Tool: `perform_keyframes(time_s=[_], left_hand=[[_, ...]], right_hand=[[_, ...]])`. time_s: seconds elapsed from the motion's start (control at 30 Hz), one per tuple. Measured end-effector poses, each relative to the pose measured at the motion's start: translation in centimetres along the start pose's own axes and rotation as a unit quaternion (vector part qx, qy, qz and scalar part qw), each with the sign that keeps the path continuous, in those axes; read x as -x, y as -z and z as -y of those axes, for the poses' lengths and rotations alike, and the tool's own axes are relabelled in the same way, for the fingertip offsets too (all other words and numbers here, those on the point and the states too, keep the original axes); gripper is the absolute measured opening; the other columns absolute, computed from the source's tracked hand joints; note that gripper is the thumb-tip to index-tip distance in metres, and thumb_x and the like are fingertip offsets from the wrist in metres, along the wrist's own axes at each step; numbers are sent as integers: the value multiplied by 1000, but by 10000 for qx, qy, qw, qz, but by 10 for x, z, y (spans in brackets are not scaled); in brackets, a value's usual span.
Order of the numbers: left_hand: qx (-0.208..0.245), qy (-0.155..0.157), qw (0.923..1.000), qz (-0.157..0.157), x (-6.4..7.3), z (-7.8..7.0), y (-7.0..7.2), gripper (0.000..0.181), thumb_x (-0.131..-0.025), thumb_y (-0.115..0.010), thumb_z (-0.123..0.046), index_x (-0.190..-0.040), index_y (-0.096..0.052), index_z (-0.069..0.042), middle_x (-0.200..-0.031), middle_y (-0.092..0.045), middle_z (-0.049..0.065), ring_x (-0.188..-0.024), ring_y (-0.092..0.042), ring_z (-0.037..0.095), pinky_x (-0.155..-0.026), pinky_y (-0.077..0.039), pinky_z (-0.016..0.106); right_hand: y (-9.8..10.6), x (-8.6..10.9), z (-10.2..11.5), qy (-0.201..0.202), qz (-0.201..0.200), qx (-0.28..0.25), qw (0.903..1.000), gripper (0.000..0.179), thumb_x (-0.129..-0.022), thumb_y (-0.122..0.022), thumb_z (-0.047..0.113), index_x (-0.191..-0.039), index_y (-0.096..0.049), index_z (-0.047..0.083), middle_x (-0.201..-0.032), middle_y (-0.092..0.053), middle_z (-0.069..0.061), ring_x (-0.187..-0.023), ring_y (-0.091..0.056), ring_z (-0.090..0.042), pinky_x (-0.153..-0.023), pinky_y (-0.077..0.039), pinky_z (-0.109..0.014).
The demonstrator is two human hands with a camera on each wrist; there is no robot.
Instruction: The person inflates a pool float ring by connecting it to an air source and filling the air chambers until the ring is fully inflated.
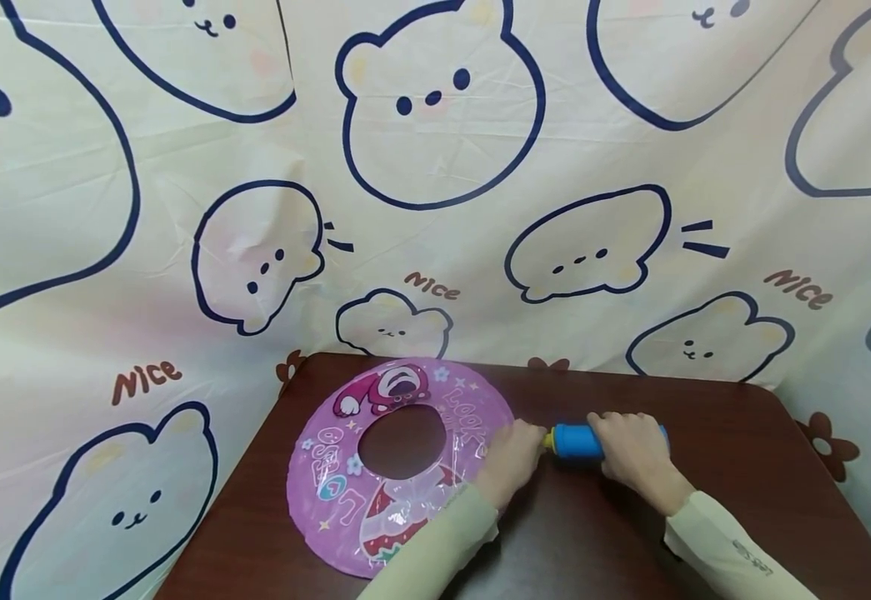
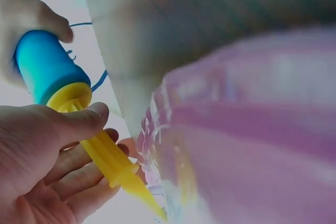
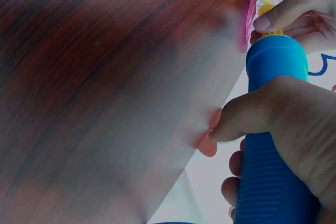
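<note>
A pink inflatable swim ring [image 1: 315, 500] with printed cartoon pictures lies on the dark wooden table, looking filled out. Over its right edge, my left hand [image 1: 508, 460] pinches the yellow nozzle [image 2: 107, 158] of a hand pump between thumb and fingers. In the left wrist view the nozzle's tip reaches the ring's side; whether it sits inside a valve I cannot tell. My right hand [image 1: 633, 450] is wrapped around the blue pump body [image 3: 278, 66], which lies level, in line with the nozzle.
The brown table [image 1: 555, 550] carries the ring on its left half. Behind and beside it hangs a pale cloth [image 1: 435, 167] printed with bear outlines and "Nice" lettering. The table's far edge [image 1: 675, 379] runs along the cloth.
</note>
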State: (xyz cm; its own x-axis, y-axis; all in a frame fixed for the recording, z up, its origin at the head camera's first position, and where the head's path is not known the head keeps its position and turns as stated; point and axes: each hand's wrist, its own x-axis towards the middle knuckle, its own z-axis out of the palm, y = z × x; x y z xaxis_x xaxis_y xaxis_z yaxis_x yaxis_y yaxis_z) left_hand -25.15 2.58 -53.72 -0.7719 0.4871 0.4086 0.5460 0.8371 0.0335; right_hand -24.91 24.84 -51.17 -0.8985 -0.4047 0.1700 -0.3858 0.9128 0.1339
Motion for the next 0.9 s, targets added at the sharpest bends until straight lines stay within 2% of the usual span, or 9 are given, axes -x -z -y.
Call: perform_keyframes(time_s=[0.13, 0.33, 0.4, 0.67, 0.9], left_hand=[[167, -25, 9998, 96, -3, 2, 2, 11, -92, -81, -15, -82, -77, -18, -75, -75, -1, -63, -68, 14, -53, -50, 25], [508, 381, 9978, 191, 0, 5, 3, 11, -89, -87, -22, -82, -79, -20, -74, -76, -3, -60, -67, 13, -54, -50, 23], [595, 485, 9969, 196, 1, 5, 3, 9, -88, -88, -23, -84, -80, -21, -75, -76, -3, -61, -66, 13, -54, -49, 22], [724, 544, 9958, 152, 7, 3, 1, 7, -86, -90, -22, -87, -83, -20, -77, -78, -4, -63, -67, 12, -55, -49, 21], [782, 483, 9958, 16, 9, 6, -1, 7, -88, -89, -23, -87, -82, -20, -75, -76, -4, -62, -66, 11, -56, -50, 23]], right_hand=[[2, 4, -11, -130, -66, -6, 9999, 59, -66, -99, 28, -113, -71, 7, -97, -76, -13, -73, -67, -26, -71, -62, -54], [11, 17, -32, -435, -591, -72, 9973, 50, -61, -97, 17, -105, -74, 8, -90, -75, -10, -78, -70, -31, -79, -54, -55], [13, 22, -38, -556, -652, -118, 9962, 47, -61, -95, 15, -102, -74, 8, -89, -75, -10, -79, -69, -32, -80, -51, -57], [14, 42, -46, -1357, -393, -462, 9889, 50, -64, -93, 13, -110, -75, 3, -96, -75, -16, -90, -65, -40, -92, -42, -67], [13, 49, -54, -1542, -407, -522, 9858, 52, -63, -93, 13, -110, -75, 1, -96, -76, -20, -83, -67, -38, -87, -48, -65]])
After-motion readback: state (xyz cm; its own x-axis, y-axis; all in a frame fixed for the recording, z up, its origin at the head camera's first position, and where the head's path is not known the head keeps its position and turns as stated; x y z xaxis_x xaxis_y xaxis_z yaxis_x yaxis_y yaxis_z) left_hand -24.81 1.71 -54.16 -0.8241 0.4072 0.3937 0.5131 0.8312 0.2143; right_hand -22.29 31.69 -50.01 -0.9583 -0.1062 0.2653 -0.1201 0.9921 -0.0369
